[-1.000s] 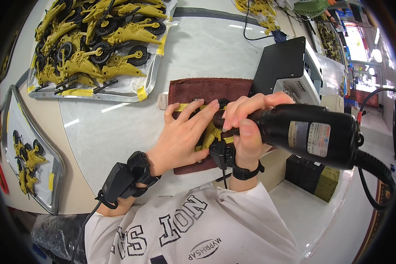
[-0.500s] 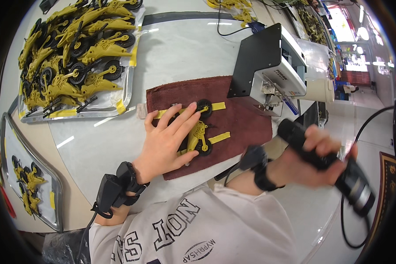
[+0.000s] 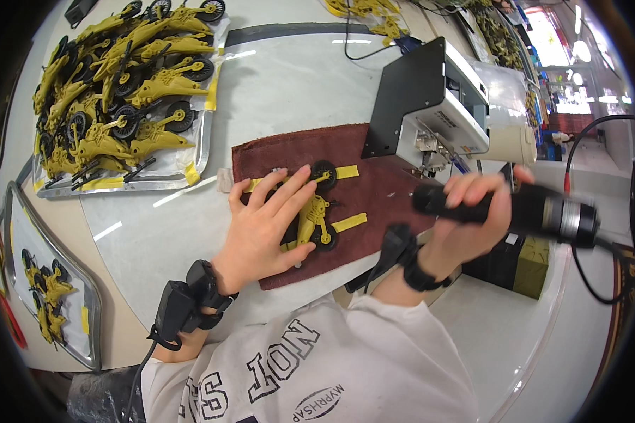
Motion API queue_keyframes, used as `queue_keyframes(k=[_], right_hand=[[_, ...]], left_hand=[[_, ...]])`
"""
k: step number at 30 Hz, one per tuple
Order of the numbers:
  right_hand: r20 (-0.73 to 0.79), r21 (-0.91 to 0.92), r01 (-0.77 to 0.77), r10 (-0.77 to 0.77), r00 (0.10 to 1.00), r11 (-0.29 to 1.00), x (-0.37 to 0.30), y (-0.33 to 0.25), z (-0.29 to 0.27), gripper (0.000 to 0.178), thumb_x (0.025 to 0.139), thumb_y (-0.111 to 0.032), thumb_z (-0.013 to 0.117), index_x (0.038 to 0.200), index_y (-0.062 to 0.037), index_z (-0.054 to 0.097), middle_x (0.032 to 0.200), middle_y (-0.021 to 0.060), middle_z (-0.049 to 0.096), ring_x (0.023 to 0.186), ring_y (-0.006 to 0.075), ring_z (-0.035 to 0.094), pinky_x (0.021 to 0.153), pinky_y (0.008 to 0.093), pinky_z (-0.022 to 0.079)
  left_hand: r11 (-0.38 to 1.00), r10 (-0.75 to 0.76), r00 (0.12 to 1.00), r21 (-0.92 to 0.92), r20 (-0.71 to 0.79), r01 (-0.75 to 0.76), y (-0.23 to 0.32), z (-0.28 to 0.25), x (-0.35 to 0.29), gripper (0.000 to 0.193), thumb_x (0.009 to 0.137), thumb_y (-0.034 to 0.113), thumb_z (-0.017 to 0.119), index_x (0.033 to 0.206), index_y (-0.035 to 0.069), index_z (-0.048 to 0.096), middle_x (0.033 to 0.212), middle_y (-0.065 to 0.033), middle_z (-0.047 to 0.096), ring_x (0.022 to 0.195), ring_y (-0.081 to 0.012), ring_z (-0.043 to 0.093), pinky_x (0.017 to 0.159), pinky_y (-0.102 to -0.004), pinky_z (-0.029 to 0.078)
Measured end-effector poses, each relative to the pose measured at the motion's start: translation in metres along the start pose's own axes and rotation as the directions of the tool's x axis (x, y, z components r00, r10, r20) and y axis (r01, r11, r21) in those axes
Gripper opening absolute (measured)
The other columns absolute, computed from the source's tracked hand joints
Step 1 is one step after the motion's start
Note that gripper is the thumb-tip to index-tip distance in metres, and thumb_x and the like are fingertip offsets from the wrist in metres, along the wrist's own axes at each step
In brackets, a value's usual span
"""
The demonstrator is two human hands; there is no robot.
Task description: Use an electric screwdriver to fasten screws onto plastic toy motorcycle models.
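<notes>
while the yellow model (image 3: 310,220) is steadied on maroon cloth (image 3: 374,196) under the left hand (image 3: 264,222), fingers spread, a blurred tool (image 3: 533,211), probably a driver, is gripped by the right hand (image 3: 466,229); careful aiming is called for.

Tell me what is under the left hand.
Yellow parts with two black wheels poke out from under the left hand, on a dark red cloth. Whatever the hand fully covers cannot be seen.

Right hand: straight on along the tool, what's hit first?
Probably the upper black wheel beside the left hand, across the maroon cloth. Height of the black tool is unclear; it may touch cloth first.
</notes>
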State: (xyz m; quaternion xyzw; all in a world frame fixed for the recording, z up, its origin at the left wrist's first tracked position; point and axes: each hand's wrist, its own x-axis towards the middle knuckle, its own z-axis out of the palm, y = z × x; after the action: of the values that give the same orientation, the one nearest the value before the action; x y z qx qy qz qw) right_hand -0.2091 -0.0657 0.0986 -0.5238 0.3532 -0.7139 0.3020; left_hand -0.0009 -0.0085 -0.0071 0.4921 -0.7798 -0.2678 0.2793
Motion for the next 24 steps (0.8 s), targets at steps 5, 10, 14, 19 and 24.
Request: queue_keyframes(k=[5, 10, 14, 19, 24], right_hand=[[0.150, 0.118, 0.049, -0.067, 0.986, 0.992, -0.034, 0.013, 0.036, 0.057, 0.087, -0.025, 0.057, 0.126, -0.0041, 0.022, 0.064, 0.0098, 0.050, 0.048, 0.0196, 0.049, 0.048, 0.0339, 0.042], [0.109, 0.146, 0.005, -0.021, 0.994, 0.989, -0.026, 0.026, 0.051, 0.054, 0.084, -0.016, 0.056, 0.124, -0.0012, 0.023, 0.063, 0.0091, 0.051, 0.048, 0.0187, 0.049, 0.051, 0.0324, 0.045], [0.080, 0.178, -0.067, 0.054, 0.995, 0.982, -0.023, 0.034, 0.057, 0.053, 0.077, -0.010, 0.055, 0.120, 0.0018, 0.026, 0.061, 0.0090, 0.050, 0.046, 0.0180, 0.048, 0.048, 0.0319, 0.046], [0.140, -0.002, -0.129, 0.129, 0.982, 0.992, -0.025, 0.047, 0.060, 0.045, 0.079, -0.012, 0.049, 0.119, -0.0035, 0.031, 0.060, 0.0078, 0.047, 0.044, 0.0170, 0.045, 0.044, 0.0312, 0.041], [0.201, -0.013, -0.180, 0.179, 0.963, 0.984, -0.020, 0.051, 0.064, 0.040, 0.079, -0.008, 0.050, 0.115, -0.0043, 0.033, 0.061, 0.0073, 0.047, 0.044, 0.0169, 0.045, 0.045, 0.0310, 0.041]], left_hand=[[1.000, 0.000, 1.000, 0.012, -0.004, 0.000, 0.000, 0.003, -0.002, 0.077, 0.059, 0.035, 0.070, 0.129, 0.013, 0.044, 0.140, -0.0036, 0.037, 0.122, -0.0260, 0.037, 0.101, -0.0474, 0.016], [0.998, 0.002, 1.000, 0.067, -0.015, -0.001, 0.002, 0.004, -0.002, 0.075, 0.061, 0.037, 0.067, 0.128, 0.014, 0.044, 0.139, -0.0036, 0.037, 0.121, -0.0260, 0.038, 0.102, -0.0514, 0.012], [0.998, 0.000, 1.000, 0.062, -0.014, 0.001, 0.001, 0.004, -0.003, 0.073, 0.062, 0.038, 0.066, 0.128, 0.015, 0.044, 0.139, -0.0035, 0.037, 0.121, -0.0263, 0.038, 0.102, -0.0533, 0.011], [0.999, -0.007, 1.000, 0.041, -0.006, 0.007, 0.000, 0.003, -0.002, 0.073, 0.062, 0.039, 0.066, 0.128, 0.015, 0.045, 0.139, -0.0033, 0.037, 0.121, -0.0263, 0.038, 0.102, -0.0539, 0.011], [0.999, -0.013, 1.000, 0.034, 0.004, 0.013, -0.002, 0.003, -0.001, 0.073, 0.062, 0.040, 0.066, 0.128, 0.015, 0.044, 0.139, -0.0032, 0.037, 0.122, -0.0262, 0.037, 0.102, -0.0540, 0.011]])
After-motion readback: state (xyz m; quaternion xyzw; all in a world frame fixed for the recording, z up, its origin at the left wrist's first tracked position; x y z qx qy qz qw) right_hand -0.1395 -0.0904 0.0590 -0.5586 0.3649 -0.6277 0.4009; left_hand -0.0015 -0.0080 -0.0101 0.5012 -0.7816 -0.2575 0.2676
